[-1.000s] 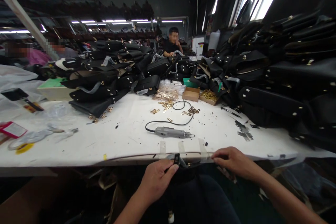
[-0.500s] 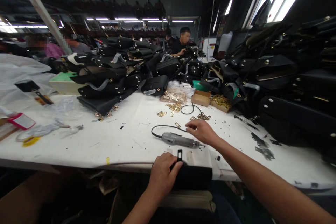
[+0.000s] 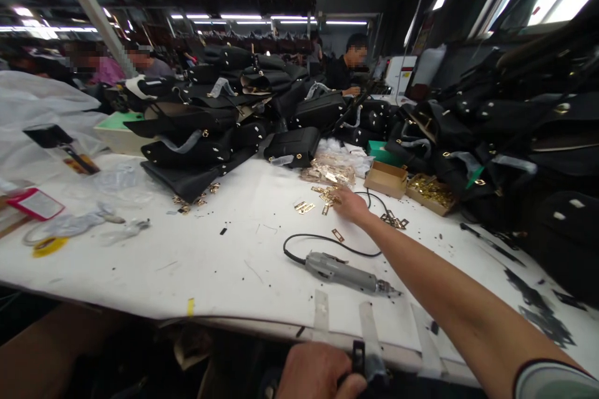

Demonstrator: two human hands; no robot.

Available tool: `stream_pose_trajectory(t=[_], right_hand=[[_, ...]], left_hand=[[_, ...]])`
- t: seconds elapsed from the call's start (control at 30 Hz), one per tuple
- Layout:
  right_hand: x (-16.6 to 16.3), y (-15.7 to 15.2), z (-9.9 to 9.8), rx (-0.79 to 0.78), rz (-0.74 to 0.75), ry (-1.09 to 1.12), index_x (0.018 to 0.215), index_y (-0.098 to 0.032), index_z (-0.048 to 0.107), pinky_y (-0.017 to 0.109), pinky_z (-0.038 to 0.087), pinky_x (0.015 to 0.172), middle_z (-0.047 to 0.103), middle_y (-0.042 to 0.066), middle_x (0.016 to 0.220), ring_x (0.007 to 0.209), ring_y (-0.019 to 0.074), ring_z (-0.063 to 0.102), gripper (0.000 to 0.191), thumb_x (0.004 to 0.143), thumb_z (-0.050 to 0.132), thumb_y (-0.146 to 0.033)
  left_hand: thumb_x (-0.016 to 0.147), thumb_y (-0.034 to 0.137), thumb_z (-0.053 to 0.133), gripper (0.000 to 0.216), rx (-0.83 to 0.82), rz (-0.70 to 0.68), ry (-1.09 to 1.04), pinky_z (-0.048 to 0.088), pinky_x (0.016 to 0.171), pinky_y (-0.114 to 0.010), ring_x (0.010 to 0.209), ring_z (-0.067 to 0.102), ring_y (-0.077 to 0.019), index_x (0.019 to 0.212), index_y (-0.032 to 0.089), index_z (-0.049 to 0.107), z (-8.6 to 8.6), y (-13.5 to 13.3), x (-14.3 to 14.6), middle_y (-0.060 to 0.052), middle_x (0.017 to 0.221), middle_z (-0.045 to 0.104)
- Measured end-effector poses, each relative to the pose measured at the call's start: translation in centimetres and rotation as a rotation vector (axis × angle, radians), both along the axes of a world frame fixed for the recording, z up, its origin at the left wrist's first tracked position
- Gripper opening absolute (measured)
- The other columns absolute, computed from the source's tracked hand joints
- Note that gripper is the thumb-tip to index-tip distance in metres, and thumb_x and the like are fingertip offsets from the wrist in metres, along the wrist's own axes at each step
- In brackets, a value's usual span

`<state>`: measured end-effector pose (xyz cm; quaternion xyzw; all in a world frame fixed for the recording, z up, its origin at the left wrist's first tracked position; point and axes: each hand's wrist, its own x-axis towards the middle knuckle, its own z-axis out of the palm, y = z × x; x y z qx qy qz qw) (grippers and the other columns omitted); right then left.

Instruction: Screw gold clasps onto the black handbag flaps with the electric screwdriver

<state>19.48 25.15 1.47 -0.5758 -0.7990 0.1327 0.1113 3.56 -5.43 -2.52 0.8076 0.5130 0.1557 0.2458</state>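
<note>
Here, at the bottom edge, the left hand [image 3: 318, 373] pinches a black tab [image 3: 358, 356] between thumb and fingers; past the grey power tool [image 3: 344, 271], mid-frame, the right hand [image 3: 350, 204] reaches gold plates [image 3: 306, 207], its grip unclear.

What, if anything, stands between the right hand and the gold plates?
Nothing visible: the right hand is at the gold plates, contact unclear. The cord passes under the forearm and the tool lies nearer the camera, neither in between.

A green-topped box [image 3: 120, 138] stands beside translucent white sheeting [image 3: 40, 100].
</note>
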Motion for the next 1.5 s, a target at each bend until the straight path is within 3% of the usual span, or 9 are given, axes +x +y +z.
stream_pose_trajectory(t=[0.17,0.37,0.67,0.87,1.0,1.1,1.2,1.33,1.5], right_hand=[[1.0,1.3,-0.1,-0.011,0.058,-0.043,0.129,-0.029,0.065,0.032,0.046,0.092,0.061,0.004,0.135,0.115,0.0259,0.059,0.045,0.085,0.062,-0.023],[0.7,1.6,0.1,-0.017,0.083,-0.07,0.125,-0.031,0.066,0.032,0.045,0.088,0.064,0.004,0.126,0.111,0.0256,0.059,0.043,0.085,0.059,-0.019],[0.2,1.9,1.0,-0.079,0.02,-0.05,0.107,-0.03,0.075,0.031,0.045,0.079,0.069,0.006,0.113,0.099,0.0246,0.061,0.033,0.079,0.064,-0.017],[1.0,0.3,1.6,-0.031,-0.096,0.15,0.088,-0.021,0.073,0.03,0.046,0.074,0.072,0.005,0.095,0.089,0.0218,0.063,0.012,0.08,0.064,-0.022],[2.4,-3.7,3.0,-0.061,-0.09,0.335,0.099,-0.018,0.07,0.026,0.05,0.067,0.073,0.003,0.086,0.078,0.0165,0.065,0.02,0.086,0.06,-0.03],[3.3,-9.6,3.6,-0.175,-0.055,0.629,0.116,-0.017,0.065,0.025,0.053,0.061,0.072,0.002,0.083,0.072,0.015,0.066,0.034,0.086,0.061,-0.033],[3.8,-16.7,3.0,-0.319,-0.067,0.932,0.111,-0.017,0.067,0.027,0.054,0.06,0.071,0.002,0.079,0.069,0.0165,0.066,0.035,0.082,0.067,-0.036],[4.1,-24.2,1.4,-0.368,-0.159,0.963,0.102,-0.018,0.07,0.027,0.052,0.06,0.072,0.003,0.081,0.071,0.0169,0.065,0.03,0.08,0.07,-0.038],[4.2,-27.4,0.2,-0.406,-0.238,0.939,0.1,-0.017,0.073,0.027,0.05,0.06,0.071,0.002,0.079,0.065,0.0149,0.062,0.032,0.079,0.071,-0.041]], left_hand=[[0.087,0.038,0.065,0.024,0.098,-0.03,0.041,0.035,0.053,-0.028,0.059,0.062,-0.0173,0.067,0.025,0.065,-1.6,-0.1,-0.1,0.0,0.062,0.067],[0.092,0.037,0.058,0.023,0.233,0.02,-0.079,0.045,0.062,-0.033,0.067,0.065,-0.0213,0.073,0.024,0.063,0.3,0.2,-0.5,-0.004,0.069,0.069],[0.075,0.025,0.074,0.012,-0.054,0.263,-0.202,0.047,0.076,-0.032,0.083,0.069,-0.022,0.085,0.03,0.074,1.0,0.5,-0.1,0.002,0.082,0.074],[0.073,0.024,0.074,0.009,-0.077,0.32,-0.222,0.047,0.076,-0.032,0.084,0.068,-0.0221,0.081,0.028,0.074,1.9,0.3,0.3,0.001,0.081,0.074],[0.075,0.025,0.073,0.006,-0.056,0.32,-0.241,0.046,0.074,-0.03,0.083,0.068,-0.0211,0.081,0.027,0.075,2.5,0.2,0.4,0.001,0.08,0.074],[0.078,0.027,0.072,0.005,-0.067,0.293,-0.237,0.046,0.072,-0.029,0.082,0.068,-0.0201,0.081,0.028,0.076,3.0,0.4,0.4,0.002,0.081,0.075],[0.082,0.029,0.07,0.007,-0.067,0.267,-0.234,0.046,0.074,-0.028,0.083,0.069,-0.0199,0.083,0.027,0.077,3.6,0.4,0.4,0.001,0.084,0.076],[0.084,0.033,0.07,0.016,-0.083,0.249,-0.229,0.046,0.076,-0.028,0.083,0.068,-0.0193,0.098,0.027,0.077,3.7,0.4,0.4,0.001,0.087,0.076],[0.084,0.035,0.071,0.04,-0.155,0.269,-0.262,0.046,0.073,-0.026,0.072,0.064,-0.0149,0.123,0.025,0.069,3.3,0.3,0.5,0.003,0.089,0.076]])
